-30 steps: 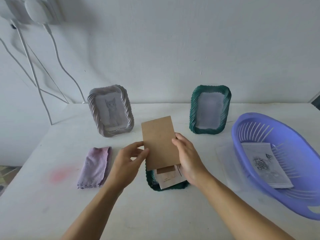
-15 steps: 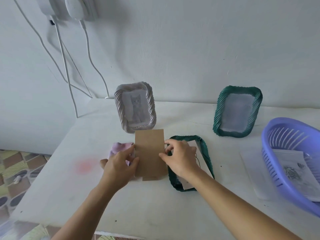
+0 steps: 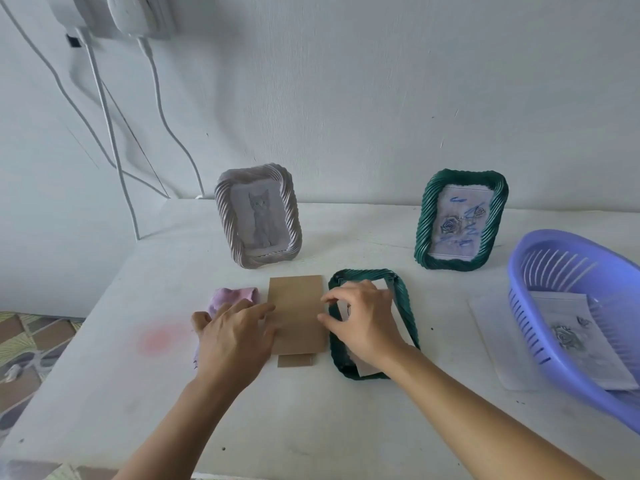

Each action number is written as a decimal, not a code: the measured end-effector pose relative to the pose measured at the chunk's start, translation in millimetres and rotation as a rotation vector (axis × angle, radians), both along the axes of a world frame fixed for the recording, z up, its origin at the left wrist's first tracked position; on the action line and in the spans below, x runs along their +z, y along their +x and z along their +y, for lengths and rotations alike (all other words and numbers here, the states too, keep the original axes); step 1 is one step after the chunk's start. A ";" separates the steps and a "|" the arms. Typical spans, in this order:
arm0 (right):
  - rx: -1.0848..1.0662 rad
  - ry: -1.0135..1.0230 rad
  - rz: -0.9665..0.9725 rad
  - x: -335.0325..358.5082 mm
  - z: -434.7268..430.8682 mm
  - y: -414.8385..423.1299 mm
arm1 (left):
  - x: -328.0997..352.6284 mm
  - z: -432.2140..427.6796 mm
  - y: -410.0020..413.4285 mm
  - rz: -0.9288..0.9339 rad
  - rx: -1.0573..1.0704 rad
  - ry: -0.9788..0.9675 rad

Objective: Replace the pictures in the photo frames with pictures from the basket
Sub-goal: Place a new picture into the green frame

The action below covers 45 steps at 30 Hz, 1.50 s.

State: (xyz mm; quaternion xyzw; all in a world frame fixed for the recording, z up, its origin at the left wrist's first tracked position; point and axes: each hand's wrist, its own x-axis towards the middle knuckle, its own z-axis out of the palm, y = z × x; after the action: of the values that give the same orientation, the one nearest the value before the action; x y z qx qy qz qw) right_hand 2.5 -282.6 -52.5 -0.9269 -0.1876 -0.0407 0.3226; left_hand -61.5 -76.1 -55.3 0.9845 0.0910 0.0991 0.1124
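Observation:
A brown cardboard backing board (image 3: 299, 306) lies flat on the white table, left of a green frame (image 3: 403, 299) lying face down with a white picture inside. My left hand (image 3: 235, 336) rests open on the board's left edge. My right hand (image 3: 363, 318) hovers over the lying frame, fingers curled and apart, at the board's right edge. A white frame with a cat picture (image 3: 259, 220) and a green frame with a scribbled rose picture (image 3: 460, 220) stand at the back. A purple basket (image 3: 540, 258) on the right holds a rose picture (image 3: 571, 336).
A pink cloth (image 3: 232, 296) lies partly under my left hand. A clear sheet (image 3: 491, 327) lies beside the basket. White cables (image 3: 114, 150) hang down the wall at the left. The table's left edge drops to a tiled floor.
The backing board came off the lying frame and was laid flat on the table to its left. Both hands have loosened from it. The camera view shifted left.

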 end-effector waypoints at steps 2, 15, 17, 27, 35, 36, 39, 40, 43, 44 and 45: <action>-0.036 0.103 -0.004 -0.3 -13.3 0.7 | 1.8 -4.1 1.9 -0.010 -0.006 0.000; -0.324 -0.098 -0.018 0.1 -107.0 7.3 | 6.0 -90.2 58.7 0.032 -0.246 -0.087; -0.294 -0.103 0.055 -2.7 -113.2 5.1 | 5.0 -93.8 66.1 0.129 -0.252 -0.009; -0.196 -0.128 0.186 -10.0 -109.1 -1.2 | 7.2 -93.5 75.5 0.234 -0.261 0.018; -0.233 -0.040 0.232 -12.0 -106.7 -1.9 | 10.7 -93.5 72.2 0.185 -0.248 -0.119; -0.237 -0.032 0.226 -11.3 -106.1 -2.5 | 10.2 -93.0 70.5 0.170 -0.244 -0.134; -0.236 -0.033 0.180 -7.4 -105.1 -4.5 | 12.0 -90.2 67.5 0.162 -0.230 -0.244; -0.226 -0.033 0.156 -5.9 -104.7 -5.1 | 14.0 -89.0 66.7 0.162 -0.227 -0.291; -0.174 -0.004 0.105 1.1 -102.2 -7.8 | 23.9 -87.6 63.4 0.160 -0.208 -0.480; -0.162 0.013 0.093 3.9 -100.8 -9.5 | 28.5 -88.4 61.8 0.174 -0.202 -0.552; -0.154 0.034 0.083 5.8 -99.7 -11.1 | 33.0 -89.9 60.1 0.182 -0.194 -0.621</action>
State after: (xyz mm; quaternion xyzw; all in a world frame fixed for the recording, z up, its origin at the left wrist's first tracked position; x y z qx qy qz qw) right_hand -8.5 -382.3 -46.8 -0.9338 -0.1015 -0.0304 0.3417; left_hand -1.4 -166.0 -22.3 0.9122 0.0322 -0.0330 0.4072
